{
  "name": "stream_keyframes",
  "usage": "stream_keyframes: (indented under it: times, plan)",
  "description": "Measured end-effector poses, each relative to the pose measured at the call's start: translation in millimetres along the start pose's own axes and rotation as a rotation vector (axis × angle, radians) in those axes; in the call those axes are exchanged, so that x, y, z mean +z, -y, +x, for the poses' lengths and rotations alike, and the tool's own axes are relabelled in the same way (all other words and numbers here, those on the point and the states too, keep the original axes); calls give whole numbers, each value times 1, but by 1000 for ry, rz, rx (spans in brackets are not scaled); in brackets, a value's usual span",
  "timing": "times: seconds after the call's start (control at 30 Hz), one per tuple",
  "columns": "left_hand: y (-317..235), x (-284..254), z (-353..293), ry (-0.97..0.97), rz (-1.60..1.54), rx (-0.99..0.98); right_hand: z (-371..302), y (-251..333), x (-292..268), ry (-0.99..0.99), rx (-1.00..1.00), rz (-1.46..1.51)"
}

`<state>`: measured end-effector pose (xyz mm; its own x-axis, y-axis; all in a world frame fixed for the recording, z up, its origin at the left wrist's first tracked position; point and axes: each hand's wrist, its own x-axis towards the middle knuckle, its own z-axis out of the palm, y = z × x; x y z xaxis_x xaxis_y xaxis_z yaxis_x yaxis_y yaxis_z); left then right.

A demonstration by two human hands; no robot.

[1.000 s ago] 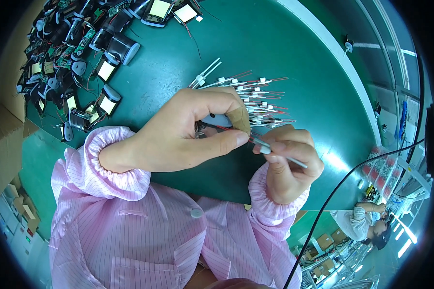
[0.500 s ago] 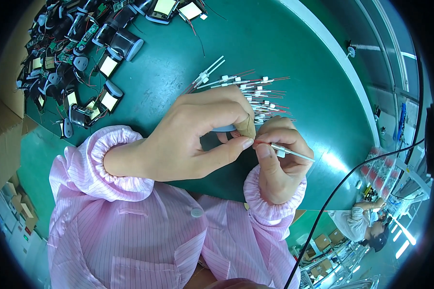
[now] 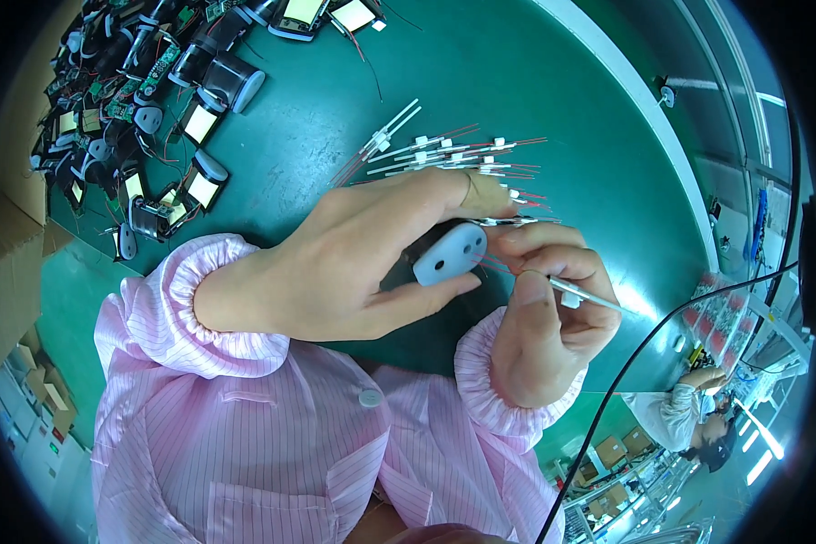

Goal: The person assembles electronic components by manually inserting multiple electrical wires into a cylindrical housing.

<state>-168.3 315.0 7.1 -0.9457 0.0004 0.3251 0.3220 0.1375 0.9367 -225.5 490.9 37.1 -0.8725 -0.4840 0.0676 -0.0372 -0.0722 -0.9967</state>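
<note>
My left hand (image 3: pixel 335 258) is wrapped round a small black device with a pale grey-blue end cap (image 3: pixel 451 254). Several round holes show in the cap, and most of the black body is hidden behind my fingers. A tan wrap covers one of that hand's fingers. In my right hand (image 3: pixel 548 335), thumb and fingers pinch a thin white rod-shaped part (image 3: pixel 597 297) with a small white block on it. Fine red wires (image 3: pixel 491 264) run between the rod and the cap; where they end is unclear. Just beyond my hands lie several similar white rods with red wires (image 3: pixel 422 156).
Black devices with green circuit boards and wires (image 3: pixel 145 118) are heaped at the far left of the green table (image 3: pixel 517 54). A cardboard box (image 3: pixel 9 263) stands by the left edge. A black cable (image 3: pixel 607 399) crosses at right. Beyond it another person (image 3: pixel 666 417) sits.
My left hand has turned and its thumb lowered, so the grey-blue cap now shows. My right hand has moved right and slightly down with the white rod, away from the left fingertips.
</note>
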Motion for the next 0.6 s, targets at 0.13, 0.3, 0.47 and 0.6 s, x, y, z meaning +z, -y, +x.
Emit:
stream_keyframes:
  times: [0.13, 0.3, 0.47, 0.6]
  plan:
    - [4, 0, -2, 31, -69, 16, -2, -1, 0, 6, -25, -1]
    - [5, -1, 5, 57, -41, 100, -1, 6, -2, 32, -82, -126]
    - [6, -3, 6, 93, -32, 104, 0, 6, -3, 22, -81, -130]
    - [6, -4, 6, 104, -45, 103, 0, 9, -3, 46, -129, -180]
